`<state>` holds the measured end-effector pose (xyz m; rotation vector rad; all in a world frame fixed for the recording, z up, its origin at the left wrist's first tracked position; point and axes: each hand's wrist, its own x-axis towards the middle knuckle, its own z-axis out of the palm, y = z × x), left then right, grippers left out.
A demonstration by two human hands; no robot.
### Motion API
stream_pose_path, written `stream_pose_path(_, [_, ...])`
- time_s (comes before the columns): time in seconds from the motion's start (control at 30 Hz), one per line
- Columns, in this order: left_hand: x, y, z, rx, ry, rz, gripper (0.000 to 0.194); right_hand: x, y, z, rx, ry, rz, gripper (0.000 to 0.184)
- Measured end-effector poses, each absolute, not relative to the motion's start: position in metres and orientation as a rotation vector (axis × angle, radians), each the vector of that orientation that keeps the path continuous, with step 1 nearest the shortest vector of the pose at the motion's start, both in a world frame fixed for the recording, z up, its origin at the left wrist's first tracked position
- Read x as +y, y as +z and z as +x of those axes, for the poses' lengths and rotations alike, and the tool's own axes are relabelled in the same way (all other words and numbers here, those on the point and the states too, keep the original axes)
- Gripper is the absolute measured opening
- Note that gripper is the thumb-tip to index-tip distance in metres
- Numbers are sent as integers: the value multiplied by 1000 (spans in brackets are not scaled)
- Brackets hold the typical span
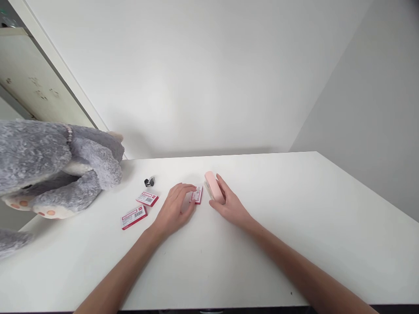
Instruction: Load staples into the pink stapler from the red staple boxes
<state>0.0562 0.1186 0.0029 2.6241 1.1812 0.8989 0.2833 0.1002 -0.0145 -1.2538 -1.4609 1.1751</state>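
Observation:
In my right hand (231,207) is a pink stapler (214,187), gripped by its side and tilted with its far end pointing away from me. My left hand (175,205) has its thumb and fingertips at the edges of a small red-and-white staple box (197,195), which lies on the table just left of the stapler. Part of that box is covered by the fingers. Further left lie two more boxes of the same look, one nearer me (134,217) and one behind it (147,198). Beyond them sits a small black staple remover (149,181).
A large grey plush toy (94,161) lies along the left side of the white table (294,226). A white wall (203,78) stands behind the table's back edge, and a grey wall (369,113) rises at the right. A small dark speck marks the table near its front edge.

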Motion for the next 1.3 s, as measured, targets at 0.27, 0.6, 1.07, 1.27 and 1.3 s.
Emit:
stream_pose_path(0.27, [129,-2,47,1724,1092,2602,20,100,-14,282,-1352,1296,-1155,97])
stream_pose_path(0.6, [129,-2,45,2148,1001,2408,36,102,-18,281,-1283,1309,-1139,94])
stream_pose_path(1.07, [119,9,55,1388,1167,2333,24,103,-17,281,-1298,1292,-1150,91])
stream_pose_path(1.27, [125,4,51,1579,1096,2277,28,103,-18,282,-1296,1290,-1132,89])
stream_pose_path(1.3, [126,2,50,1611,1071,2254,28,102,-17,282,-1295,1291,-1135,89])
